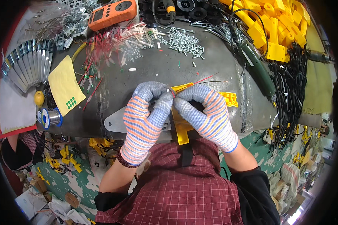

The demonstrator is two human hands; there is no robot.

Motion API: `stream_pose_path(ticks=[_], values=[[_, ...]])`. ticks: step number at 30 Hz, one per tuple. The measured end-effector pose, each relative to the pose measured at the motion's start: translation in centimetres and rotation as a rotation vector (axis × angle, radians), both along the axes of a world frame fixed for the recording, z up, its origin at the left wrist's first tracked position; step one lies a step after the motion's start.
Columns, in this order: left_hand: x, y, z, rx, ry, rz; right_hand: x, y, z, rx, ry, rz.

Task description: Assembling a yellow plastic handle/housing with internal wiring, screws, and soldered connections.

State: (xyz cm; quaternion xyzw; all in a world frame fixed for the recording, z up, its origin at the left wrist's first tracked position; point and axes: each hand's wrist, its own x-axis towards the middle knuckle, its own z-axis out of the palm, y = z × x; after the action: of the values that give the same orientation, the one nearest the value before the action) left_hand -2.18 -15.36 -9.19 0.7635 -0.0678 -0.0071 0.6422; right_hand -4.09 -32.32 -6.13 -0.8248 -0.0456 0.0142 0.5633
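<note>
Both my hands wear striped knit gloves and meet at the middle of the bench's near side. My left hand (148, 103) pinches a small white-and-red piece (168, 90), mostly hidden by the fingertips. Close beside it, my right hand (199, 107) pinches thin wires; a red wire (208, 77) and a black wire (210, 81) stick out to the right above the glove. Under the hands lies a yellow plastic handle-like part (182, 133), partly covered. Left of it rests a flat grey metal plate (116, 120). A yellow plastic shell (231, 99) lies just right of my right hand.
Loose screws (184, 42) and red-wired components (101, 47) lie beyond the hands. An orange meter (112, 15) stands at the back. Left are a yellow sheet (65, 88) and a solder spool (51, 118). Right are a green corded tool (257, 67), yellow parts (276, 26) and black cables (287, 90).
</note>
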Motion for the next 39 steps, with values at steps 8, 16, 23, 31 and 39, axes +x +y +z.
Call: stream_pose_path(ticks=[8, 16, 23, 31, 39], values=[[0.0, 0.0, 0.0, -0.100, 0.026, -0.024, -0.2, 0.2, -0.4, 0.018, -0.082, -0.018], [0.0, 0.1, 0.3, -0.161, 0.109, -0.058, -0.2, 0.2, -0.5, 0.019, -0.087, -0.017], [0.0, 0.0, 0.0, -0.245, 0.127, -0.075, -0.2, 0.2, -0.4, -0.008, -0.126, 0.023], [1.0, 0.1, 1.5, -0.160, 0.184, -0.209, -0.1, -2.0, 0.5, -0.392, -0.530, 0.003], [2.2, 0.8, 0.9, -0.109, 0.154, -0.401, 2.1, -3.6, 2.7, -1.016, -0.796, 0.388]])
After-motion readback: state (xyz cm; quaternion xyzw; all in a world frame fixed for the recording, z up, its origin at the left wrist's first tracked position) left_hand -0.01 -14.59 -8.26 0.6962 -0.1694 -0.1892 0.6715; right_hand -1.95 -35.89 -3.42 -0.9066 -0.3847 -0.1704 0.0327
